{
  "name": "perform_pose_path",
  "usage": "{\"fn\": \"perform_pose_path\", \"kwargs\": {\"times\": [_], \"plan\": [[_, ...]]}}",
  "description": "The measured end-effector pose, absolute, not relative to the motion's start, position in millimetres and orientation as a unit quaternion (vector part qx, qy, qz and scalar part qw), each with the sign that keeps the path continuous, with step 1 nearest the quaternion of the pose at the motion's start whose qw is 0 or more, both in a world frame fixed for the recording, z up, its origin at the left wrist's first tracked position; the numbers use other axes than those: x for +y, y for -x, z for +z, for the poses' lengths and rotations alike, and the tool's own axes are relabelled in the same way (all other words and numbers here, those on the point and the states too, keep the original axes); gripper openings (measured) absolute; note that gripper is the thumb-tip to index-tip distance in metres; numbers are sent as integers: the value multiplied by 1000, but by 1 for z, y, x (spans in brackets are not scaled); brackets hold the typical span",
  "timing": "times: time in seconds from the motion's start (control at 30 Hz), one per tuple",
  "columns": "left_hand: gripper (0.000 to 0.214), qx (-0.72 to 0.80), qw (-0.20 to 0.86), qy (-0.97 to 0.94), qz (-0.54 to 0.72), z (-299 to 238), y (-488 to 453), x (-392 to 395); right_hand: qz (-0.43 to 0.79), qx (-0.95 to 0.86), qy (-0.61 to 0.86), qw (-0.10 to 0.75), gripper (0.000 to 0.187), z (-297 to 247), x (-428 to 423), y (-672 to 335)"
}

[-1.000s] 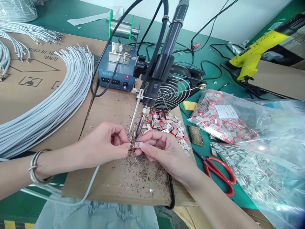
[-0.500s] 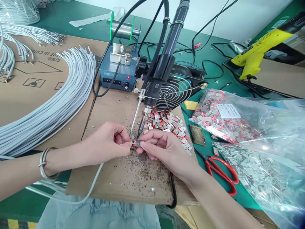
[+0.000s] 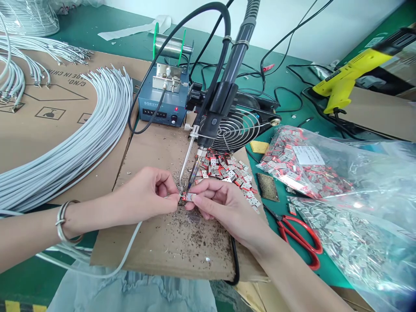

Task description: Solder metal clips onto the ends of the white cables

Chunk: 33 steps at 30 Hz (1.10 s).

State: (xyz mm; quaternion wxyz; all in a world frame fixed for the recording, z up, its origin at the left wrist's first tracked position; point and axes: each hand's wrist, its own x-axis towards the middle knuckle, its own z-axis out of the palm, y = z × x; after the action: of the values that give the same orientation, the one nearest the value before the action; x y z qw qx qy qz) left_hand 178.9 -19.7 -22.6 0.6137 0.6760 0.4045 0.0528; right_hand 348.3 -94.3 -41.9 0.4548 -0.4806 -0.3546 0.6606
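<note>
My left hand [image 3: 146, 195] is closed in a pinch on the end of a white cable [image 3: 125, 251] that trails down off the cardboard. My right hand [image 3: 221, 201] pinches a small red and silver connector [image 3: 187, 197] against the cable end. Both meet right under the tip of the mounted soldering iron [image 3: 196, 167], beside the bent solder feed tube [image 3: 182, 173]. A loose pile of the same red connectors [image 3: 227, 169] lies just behind my right hand.
A big bundle of white cables [image 3: 81, 143] curves over the cardboard sheet at left. A blue solder station [image 3: 160, 108] and a fan [image 3: 240, 125] stand behind. Red scissors [image 3: 300, 240], clear bags of parts [image 3: 302, 169] and a yellow glue gun [image 3: 347, 78] lie at right.
Both hands stay pinched together under the iron tip. The view has shifted slightly; nothing else has moved.
</note>
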Motion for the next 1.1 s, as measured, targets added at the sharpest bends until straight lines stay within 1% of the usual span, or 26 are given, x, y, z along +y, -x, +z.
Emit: {"fn": "perform_pose_path", "kwargs": {"times": [0.9, 1.1], "plan": [[11, 407, 626, -664, 42, -25, -179, -19, 644, -362, 524, 424, 18, -37, -94, -348], [10, 406, 624, -668, 11, -19, -177, -23, 637, -381, 542, 393, 15, -33, -96, -348]]}}
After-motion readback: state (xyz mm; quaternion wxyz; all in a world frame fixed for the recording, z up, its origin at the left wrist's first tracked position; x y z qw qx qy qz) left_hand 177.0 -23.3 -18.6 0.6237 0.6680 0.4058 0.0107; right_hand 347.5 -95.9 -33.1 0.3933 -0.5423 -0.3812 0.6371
